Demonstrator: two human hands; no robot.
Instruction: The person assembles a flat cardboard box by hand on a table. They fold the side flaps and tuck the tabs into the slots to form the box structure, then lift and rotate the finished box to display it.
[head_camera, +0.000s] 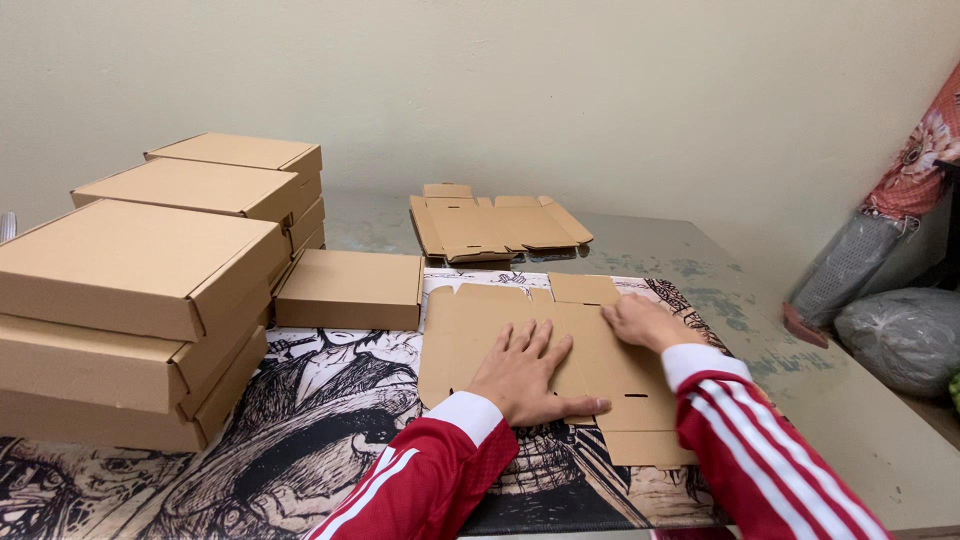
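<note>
All assembled boxes are closed; their contents cannot be seen. Three stacks of flat brown boxes (150, 290) stand at the left of the worktop (850, 400), with the nearest stack the largest in view. A single closed box (350, 288) lies just beside these stacks, at the far edge of the printed mat (300, 420). A pile of unfolded blanks (495, 227) lies farther back, near the wall. The flat cardboard blank (470, 325) in work rests on the mat, directly in front of the person. The left hand (527, 375) lies open and flat on the blank, fingers spread, palm pressing down, gripping nothing. The right hand (645, 322) rests on the blank's right portion with fingers curled over a panel near a crease; whether it grips the panel or only presses it cannot be told. Both sleeves are red with white stripes. The worktop is grey and mottled. The wall (600, 90) behind is plain and pale. Wrapped bundles (900, 335) sit beyond the right edge.
</note>
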